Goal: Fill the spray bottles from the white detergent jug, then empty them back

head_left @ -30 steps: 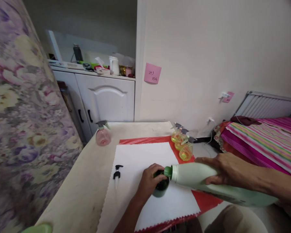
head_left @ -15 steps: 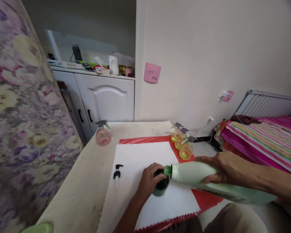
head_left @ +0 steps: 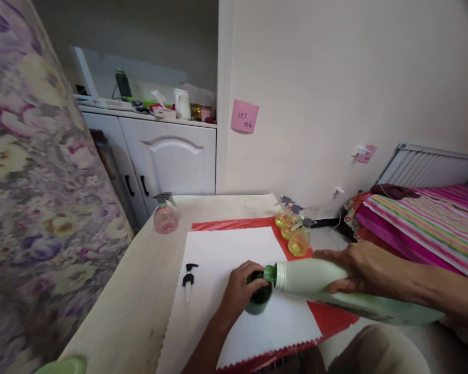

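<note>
My left hand [head_left: 244, 288] is wrapped round the top of a dark green bottle [head_left: 259, 302] that stands on a white sheet [head_left: 214, 249]. In my right hand [head_left: 361, 270] is a large pale green jug [head_left: 315, 278], tilted nearly flat. Its green spout [head_left: 270, 273] rests at the mouth of the dark bottle; whether liquid flows there is hidden. To the left on the sheet lies a black pump head [head_left: 188, 280] with a pale tube.
A pink spray bottle [head_left: 166, 218] stands at the table's back left. Several spray bottles with yellow liquid [head_left: 298, 243] stand at the back right on red plastic [head_left: 329, 322]. A light green object [head_left: 64, 366] shows at the lower left. A flowered curtain [head_left: 42, 208] hangs on the left.
</note>
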A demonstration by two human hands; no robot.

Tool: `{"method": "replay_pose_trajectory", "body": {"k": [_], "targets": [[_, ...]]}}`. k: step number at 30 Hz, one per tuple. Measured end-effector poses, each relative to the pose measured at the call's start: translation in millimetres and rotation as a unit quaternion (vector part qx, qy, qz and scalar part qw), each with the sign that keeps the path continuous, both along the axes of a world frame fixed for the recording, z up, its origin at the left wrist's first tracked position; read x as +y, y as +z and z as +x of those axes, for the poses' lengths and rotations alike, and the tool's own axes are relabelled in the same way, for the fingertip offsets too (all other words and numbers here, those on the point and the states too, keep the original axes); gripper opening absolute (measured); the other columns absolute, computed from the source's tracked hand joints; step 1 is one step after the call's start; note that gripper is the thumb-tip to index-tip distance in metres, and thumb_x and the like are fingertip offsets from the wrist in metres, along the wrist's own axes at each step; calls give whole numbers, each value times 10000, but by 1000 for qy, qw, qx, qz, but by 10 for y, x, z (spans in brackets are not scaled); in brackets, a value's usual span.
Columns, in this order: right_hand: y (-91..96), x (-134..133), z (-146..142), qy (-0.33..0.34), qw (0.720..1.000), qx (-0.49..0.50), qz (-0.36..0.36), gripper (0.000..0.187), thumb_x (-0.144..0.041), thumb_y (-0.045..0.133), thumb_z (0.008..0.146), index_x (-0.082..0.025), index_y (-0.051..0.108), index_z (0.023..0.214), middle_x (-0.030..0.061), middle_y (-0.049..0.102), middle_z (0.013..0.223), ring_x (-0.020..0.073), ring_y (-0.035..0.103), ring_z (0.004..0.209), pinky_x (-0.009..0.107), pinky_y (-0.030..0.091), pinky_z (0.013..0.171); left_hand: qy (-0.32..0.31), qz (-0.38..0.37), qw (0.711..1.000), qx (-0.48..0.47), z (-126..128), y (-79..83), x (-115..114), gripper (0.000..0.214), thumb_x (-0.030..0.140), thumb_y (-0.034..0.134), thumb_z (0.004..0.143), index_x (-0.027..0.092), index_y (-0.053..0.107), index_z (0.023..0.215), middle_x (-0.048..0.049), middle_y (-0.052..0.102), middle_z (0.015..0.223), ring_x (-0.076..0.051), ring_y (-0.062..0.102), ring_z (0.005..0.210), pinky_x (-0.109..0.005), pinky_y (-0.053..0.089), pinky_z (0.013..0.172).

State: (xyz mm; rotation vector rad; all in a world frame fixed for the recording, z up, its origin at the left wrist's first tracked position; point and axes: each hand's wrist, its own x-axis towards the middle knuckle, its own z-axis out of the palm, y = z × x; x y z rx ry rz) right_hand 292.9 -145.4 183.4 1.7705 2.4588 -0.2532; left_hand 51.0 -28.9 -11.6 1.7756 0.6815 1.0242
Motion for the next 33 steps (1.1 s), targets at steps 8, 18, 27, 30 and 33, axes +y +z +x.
{"method": "replay_pose_trajectory", "body": {"k": [8, 18, 27, 30, 33], "targets": [[18, 2, -31, -5, 1000, -7, 4, 544, -636, 456, 876, -191, 617, 1144, 93, 686, 666, 237, 659, 580, 276, 333, 507, 2, 4, 1000, 3, -4, 21, -4, 147, 160, 689, 718, 216, 714, 851, -27, 682, 878, -195, 624, 854, -291, 453, 806], [21, -4, -39, -8, 1000, -10, 5, 568, -649, 466, 863, -184, 622, 1149, 95, 676, 655, 244, 662, 577, 276, 343, 511, 3, 7, 1000, 9, -6, 30, -6, 137, 187, 676, 725, 221, 715, 853, -30, 690, 881, -200, 627, 860, -295, 461, 813], [12, 4, -20, -8, 1000, 0, 0, 550, -625, 497, 859, -187, 613, 1172, 94, 676, 662, 235, 645, 562, 276, 330, 505, 3, 13, 1000, 5, 1, 22, 3, 152, 185, 678, 718, 225, 717, 859, -28, 691, 880, -202, 628, 857, -296, 462, 808], [35, 0, -47, -6, 1000, 3, -4, 548, -628, 476, 870, -188, 613, 1167, 87, 671, 655, 223, 635, 551, 271, 329, 501, 4, 9, 1000, 3, -3, 29, -2, 155, 174, 677, 714, 224, 717, 855, -25, 691, 877, -199, 631, 854, -292, 461, 805], [40, -3, -61, -1, 1000, -1, 2, 529, -613, 462, 882, -195, 605, 1173, 76, 669, 644, 221, 633, 550, 272, 322, 499, 4, 7, 1000, 5, -3, 43, -6, 149, 182, 676, 712, 223, 717, 849, -27, 694, 874, -201, 631, 851, -293, 465, 801]]}}
